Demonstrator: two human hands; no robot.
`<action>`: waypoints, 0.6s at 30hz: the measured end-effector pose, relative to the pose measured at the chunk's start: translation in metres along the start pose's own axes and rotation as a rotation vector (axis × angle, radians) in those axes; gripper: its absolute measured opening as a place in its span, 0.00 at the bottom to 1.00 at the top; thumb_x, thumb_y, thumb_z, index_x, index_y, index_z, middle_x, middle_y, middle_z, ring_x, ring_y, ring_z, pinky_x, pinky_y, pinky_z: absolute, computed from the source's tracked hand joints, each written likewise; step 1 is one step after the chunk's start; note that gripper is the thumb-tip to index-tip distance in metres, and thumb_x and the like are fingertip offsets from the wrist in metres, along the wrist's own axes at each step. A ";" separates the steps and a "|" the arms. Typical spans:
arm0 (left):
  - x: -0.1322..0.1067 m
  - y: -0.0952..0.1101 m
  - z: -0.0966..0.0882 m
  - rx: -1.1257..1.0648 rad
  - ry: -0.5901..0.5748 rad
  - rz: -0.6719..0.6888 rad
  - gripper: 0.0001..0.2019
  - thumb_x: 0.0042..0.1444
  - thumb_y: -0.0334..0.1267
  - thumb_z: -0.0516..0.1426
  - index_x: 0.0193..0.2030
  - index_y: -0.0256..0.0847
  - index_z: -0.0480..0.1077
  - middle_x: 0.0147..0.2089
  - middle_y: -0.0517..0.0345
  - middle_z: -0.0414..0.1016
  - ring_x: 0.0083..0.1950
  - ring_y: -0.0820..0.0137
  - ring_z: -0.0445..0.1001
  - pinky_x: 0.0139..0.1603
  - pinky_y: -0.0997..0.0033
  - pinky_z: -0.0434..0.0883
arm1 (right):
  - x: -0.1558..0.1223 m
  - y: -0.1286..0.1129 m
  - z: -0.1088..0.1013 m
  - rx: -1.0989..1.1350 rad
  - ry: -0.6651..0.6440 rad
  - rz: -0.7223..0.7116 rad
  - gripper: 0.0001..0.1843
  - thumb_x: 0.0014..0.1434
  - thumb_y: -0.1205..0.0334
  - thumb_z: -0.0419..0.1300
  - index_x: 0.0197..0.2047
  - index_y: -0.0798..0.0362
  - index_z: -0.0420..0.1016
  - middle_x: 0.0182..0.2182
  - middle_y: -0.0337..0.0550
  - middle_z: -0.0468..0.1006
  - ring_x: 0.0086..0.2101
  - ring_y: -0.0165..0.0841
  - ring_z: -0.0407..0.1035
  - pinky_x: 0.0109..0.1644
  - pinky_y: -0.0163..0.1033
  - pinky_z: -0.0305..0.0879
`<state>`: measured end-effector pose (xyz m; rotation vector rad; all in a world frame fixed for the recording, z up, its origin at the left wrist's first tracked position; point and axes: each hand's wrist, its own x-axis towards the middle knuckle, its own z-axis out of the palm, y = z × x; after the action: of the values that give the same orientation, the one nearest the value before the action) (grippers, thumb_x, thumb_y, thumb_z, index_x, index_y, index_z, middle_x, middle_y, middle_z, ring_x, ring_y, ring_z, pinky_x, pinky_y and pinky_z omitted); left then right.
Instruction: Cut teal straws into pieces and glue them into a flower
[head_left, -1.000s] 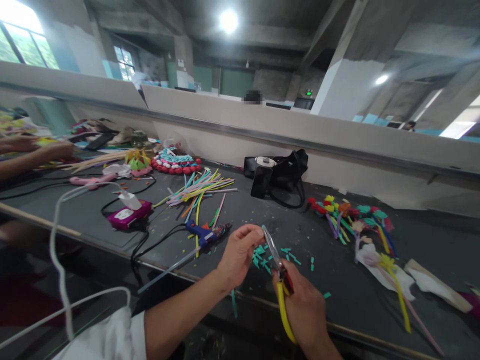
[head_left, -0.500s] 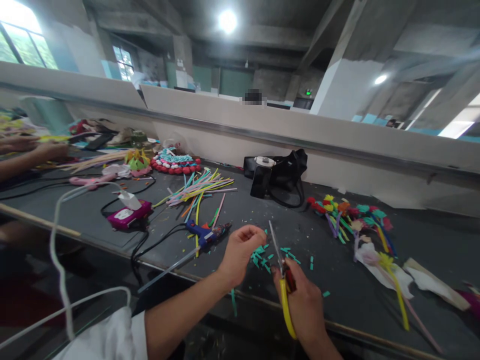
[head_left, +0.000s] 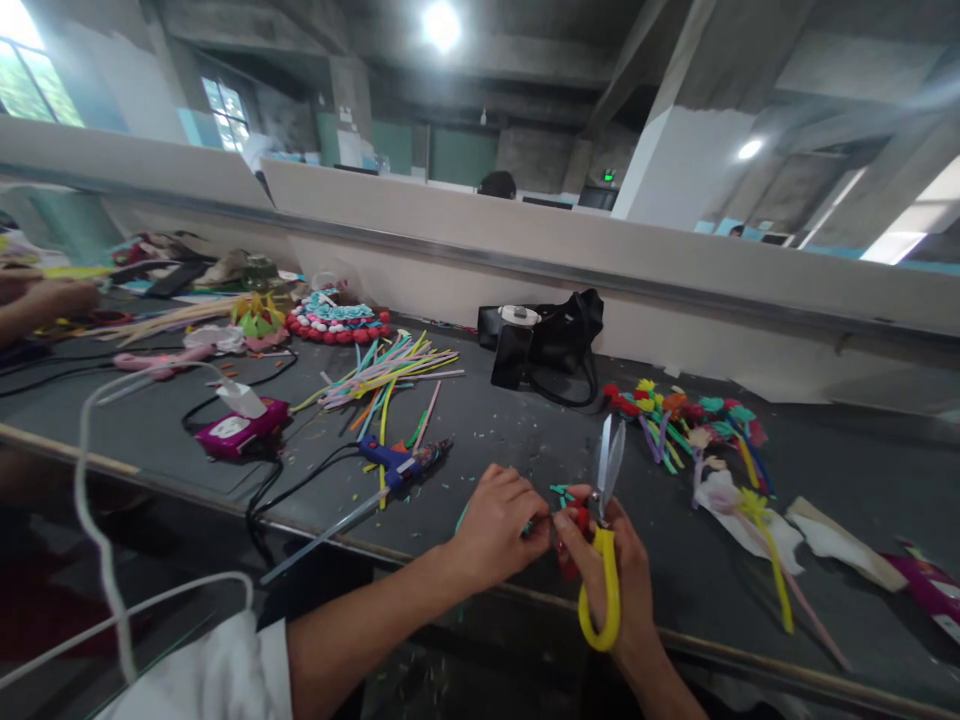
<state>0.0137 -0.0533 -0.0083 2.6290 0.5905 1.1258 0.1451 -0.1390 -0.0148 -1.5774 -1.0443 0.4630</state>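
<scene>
Fingers of the right hand [head_left: 634,572] curl closed around the scissors [head_left: 613,585], whose slightly parted blades point up and away, presumably leaving the thumb clear of the edges. Those of the left hand [head_left: 501,530] bend inward, tips nearly together, just beside the right thumb; whether they pinch anything I cannot tell. Green snippets [head_left: 561,491] lie on the table [head_left: 679,540] just beyond the fingertips, probably for easy reach. A blue glue gun [head_left: 390,460] rests left of the left fingers.
</scene>
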 end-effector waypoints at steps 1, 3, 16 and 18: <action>0.000 0.000 0.000 0.002 -0.018 0.022 0.06 0.53 0.29 0.55 0.29 0.41 0.71 0.27 0.55 0.73 0.32 0.67 0.65 0.38 0.64 0.56 | 0.000 0.000 0.000 0.000 -0.002 0.003 0.23 0.54 0.48 0.61 0.48 0.54 0.69 0.27 0.38 0.74 0.20 0.28 0.67 0.21 0.32 0.66; 0.001 0.001 -0.002 -0.017 -0.039 0.040 0.07 0.54 0.30 0.54 0.29 0.42 0.72 0.27 0.53 0.73 0.32 0.66 0.64 0.38 0.64 0.55 | 0.002 0.001 -0.001 -0.056 0.010 -0.022 0.22 0.54 0.49 0.60 0.47 0.54 0.70 0.29 0.41 0.75 0.21 0.29 0.68 0.22 0.33 0.67; 0.004 -0.008 -0.006 -0.978 -0.284 -0.677 0.02 0.42 0.34 0.60 0.24 0.38 0.74 0.21 0.64 0.68 0.24 0.75 0.61 0.28 0.75 0.58 | 0.004 0.005 -0.004 -0.265 -0.005 -0.325 0.13 0.58 0.57 0.56 0.45 0.53 0.71 0.32 0.41 0.78 0.31 0.32 0.74 0.39 0.36 0.70; 0.006 -0.006 -0.007 -1.090 -0.175 -0.751 0.03 0.42 0.35 0.61 0.24 0.38 0.74 0.22 0.62 0.69 0.26 0.75 0.63 0.30 0.75 0.59 | 0.003 0.004 -0.003 -0.270 0.019 -0.331 0.13 0.59 0.56 0.56 0.45 0.53 0.71 0.32 0.42 0.79 0.29 0.32 0.74 0.37 0.36 0.71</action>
<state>0.0107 -0.0446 -0.0013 1.3600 0.5966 0.6522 0.1503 -0.1386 -0.0170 -1.5963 -1.3671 0.0824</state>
